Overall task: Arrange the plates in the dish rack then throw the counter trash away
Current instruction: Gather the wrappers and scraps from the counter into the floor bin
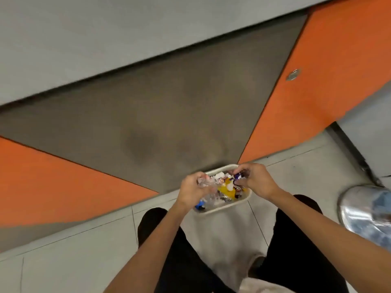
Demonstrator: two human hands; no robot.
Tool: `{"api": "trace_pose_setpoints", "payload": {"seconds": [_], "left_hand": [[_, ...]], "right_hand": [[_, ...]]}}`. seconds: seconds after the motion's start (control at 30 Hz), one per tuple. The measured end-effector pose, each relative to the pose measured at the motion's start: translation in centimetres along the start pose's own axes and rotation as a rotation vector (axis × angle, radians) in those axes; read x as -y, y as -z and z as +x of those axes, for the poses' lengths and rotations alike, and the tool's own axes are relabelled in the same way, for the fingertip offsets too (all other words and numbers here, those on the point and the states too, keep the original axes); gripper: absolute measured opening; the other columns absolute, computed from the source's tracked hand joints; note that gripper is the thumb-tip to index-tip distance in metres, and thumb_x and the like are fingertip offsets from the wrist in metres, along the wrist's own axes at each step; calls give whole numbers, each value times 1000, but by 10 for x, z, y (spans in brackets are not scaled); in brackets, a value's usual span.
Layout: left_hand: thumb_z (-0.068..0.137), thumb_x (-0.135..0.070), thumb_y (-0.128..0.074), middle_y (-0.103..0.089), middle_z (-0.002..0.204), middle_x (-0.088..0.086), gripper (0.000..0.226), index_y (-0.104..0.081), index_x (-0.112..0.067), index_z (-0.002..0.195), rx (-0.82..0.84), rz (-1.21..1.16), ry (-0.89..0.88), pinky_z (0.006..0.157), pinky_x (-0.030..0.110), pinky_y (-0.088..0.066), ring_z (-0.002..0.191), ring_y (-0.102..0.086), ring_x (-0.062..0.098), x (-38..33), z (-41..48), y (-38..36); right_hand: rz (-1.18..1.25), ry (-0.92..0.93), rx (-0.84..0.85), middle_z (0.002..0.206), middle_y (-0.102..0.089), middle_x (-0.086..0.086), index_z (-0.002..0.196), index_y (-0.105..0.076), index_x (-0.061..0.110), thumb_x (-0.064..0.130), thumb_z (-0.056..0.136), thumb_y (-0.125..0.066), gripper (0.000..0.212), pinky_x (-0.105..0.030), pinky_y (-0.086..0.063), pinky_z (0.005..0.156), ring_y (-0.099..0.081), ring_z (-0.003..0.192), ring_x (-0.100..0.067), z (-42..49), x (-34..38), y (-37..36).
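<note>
A cream rectangular trash bin stands on the floor below me, holding several wrappers, among them a yellow one. My left hand grips crumpled clear plastic over the bin's left side. My right hand pinches a purple wrapper over the bin's far edge. No plates or dish rack are in view.
An open cabinet with a grey-brown floor lies ahead, flanked by two open orange doors. A shiny metal bin with a blue liner stands at the right. Grey floor tiles surround my legs in black trousers.
</note>
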State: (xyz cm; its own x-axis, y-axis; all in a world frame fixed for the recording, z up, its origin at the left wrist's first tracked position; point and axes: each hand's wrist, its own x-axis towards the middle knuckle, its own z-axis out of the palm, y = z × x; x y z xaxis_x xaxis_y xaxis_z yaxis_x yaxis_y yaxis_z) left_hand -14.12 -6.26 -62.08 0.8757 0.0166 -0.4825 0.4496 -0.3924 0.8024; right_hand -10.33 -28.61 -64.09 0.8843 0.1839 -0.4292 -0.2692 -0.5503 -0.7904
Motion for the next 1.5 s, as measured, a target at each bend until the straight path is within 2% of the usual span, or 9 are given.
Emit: {"api": "trace_pose_setpoints", "payload": {"seconds": [0.2,0.33,0.57,0.83,1.03,1.13,1.23,1.37,1.5], "left_hand": [[68,-28,-85,-68,77,-7,26,-68,-20,86,34,144,-123,59,20,-46,61,-56,5,69,66,-40],[74,-24,-81,-67,79,3,26,-66,-20,94,93,290,-208,48,12,-40,54,-50,8,96,80,-63],[81,-21,-66,-67,85,5,9,-63,-13,85,76,611,-245,61,32,-40,82,-62,29,112,90,-92],[80,-42,-66,-67,101,3,27,-68,-26,102,117,967,-314,70,32,-43,107,-56,24,119,105,-109],[64,-33,-87,-61,113,2,65,-61,-21,121,304,705,-278,87,37,-51,103,-60,23,113,109,-75],[64,-29,-88,-59,130,-1,79,-54,-22,135,309,669,-333,98,20,-40,117,-56,17,106,107,-52],[70,-32,-84,-50,138,-9,73,-53,-27,136,217,702,-410,101,29,-41,125,-47,12,108,97,-31],[83,-30,-73,-53,127,-12,43,-62,-27,124,-28,726,-390,84,34,-51,112,-52,12,128,69,-16],[85,-24,-71,-58,128,-8,33,-68,-21,118,33,747,-380,90,35,-51,118,-53,14,139,60,-36]], "right_hand": [[-10,112,-150,70,-70,-12,65,-65,15,9,64,-90,26,-50,-54,66,-66,70,-38,66,-65,-25],[-52,143,-128,52,-62,17,62,-67,15,8,66,-88,22,-16,-38,53,-50,47,-2,71,-86,-31],[-161,159,-143,44,-43,16,74,-69,23,14,73,-84,17,-17,-25,49,-40,46,-5,46,-99,-37],[-252,294,-167,96,-51,-1,94,-77,17,15,74,-84,22,-10,-38,67,-46,71,2,40,-107,-55],[-200,321,-41,79,-55,-5,95,-78,22,16,74,-84,23,-21,-41,67,-46,66,-10,43,-100,-83],[-323,297,3,75,-60,-2,99,-77,23,21,74,-84,25,-36,-48,78,-56,72,-19,51,-102,-97],[-412,294,36,71,-51,11,100,-75,21,21,73,-84,28,-37,-48,86,-55,70,-18,59,-103,-104],[-494,305,83,98,-45,4,107,-72,19,22,76,-81,33,-28,-41,84,-54,90,-20,69,-111,-112],[-650,340,93,112,-40,1,104,-72,24,31,77,-80,29,-37,-49,83,-51,102,-23,75,-112,-108]]}}
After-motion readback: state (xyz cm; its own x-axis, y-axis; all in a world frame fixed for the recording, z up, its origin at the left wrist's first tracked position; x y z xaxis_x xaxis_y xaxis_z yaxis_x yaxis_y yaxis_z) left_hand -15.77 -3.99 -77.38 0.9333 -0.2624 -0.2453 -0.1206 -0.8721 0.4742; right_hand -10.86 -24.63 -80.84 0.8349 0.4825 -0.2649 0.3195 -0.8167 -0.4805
